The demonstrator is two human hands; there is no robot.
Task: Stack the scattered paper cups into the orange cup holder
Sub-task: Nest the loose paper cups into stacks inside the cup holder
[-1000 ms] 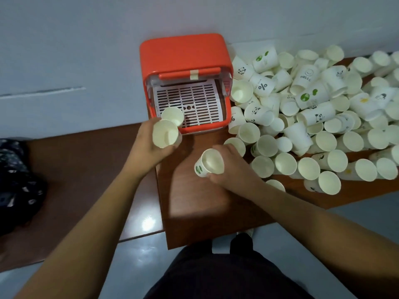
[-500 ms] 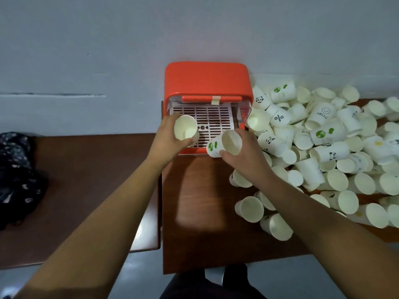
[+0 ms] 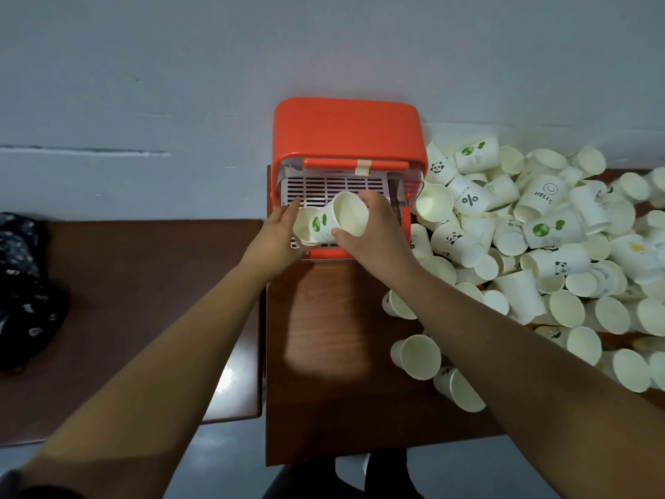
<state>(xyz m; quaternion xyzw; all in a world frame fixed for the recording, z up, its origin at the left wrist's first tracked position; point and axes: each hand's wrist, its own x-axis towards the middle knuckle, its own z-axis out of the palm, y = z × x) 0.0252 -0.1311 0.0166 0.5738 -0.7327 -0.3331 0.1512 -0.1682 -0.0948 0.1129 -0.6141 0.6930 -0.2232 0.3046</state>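
The cup with the green print [image 3: 343,220] sits just above the centre of the frame, tilted, its open mouth toward you and its base pushing into the plain cup [image 3: 303,228] at its left. Half a second ago the two were apart, one in each hand; now they meet over the white slatted tray [image 3: 336,184] of the orange cup holder [image 3: 347,129]. That suggests the nesting is under way and the pair has yet to be set down in the holder.

Your right hand [image 3: 374,234] is clamped on the printed cup, thumb below its rim and fingers over the top. Your left hand [image 3: 279,239] is closed around the plain cup from the left, bracing it.

To the right of the holder, the heap of scattered cups [image 3: 539,246] fills the frame's right side, so most of the job likely remains. It all rests on a brown wooden table [image 3: 324,354], with a second, darker table [image 3: 144,282] butted against it on the left. A dark patterned cloth [image 3: 25,279] lies at the left edge, and a pale grey wall [image 3: 216,66] runs across the top.
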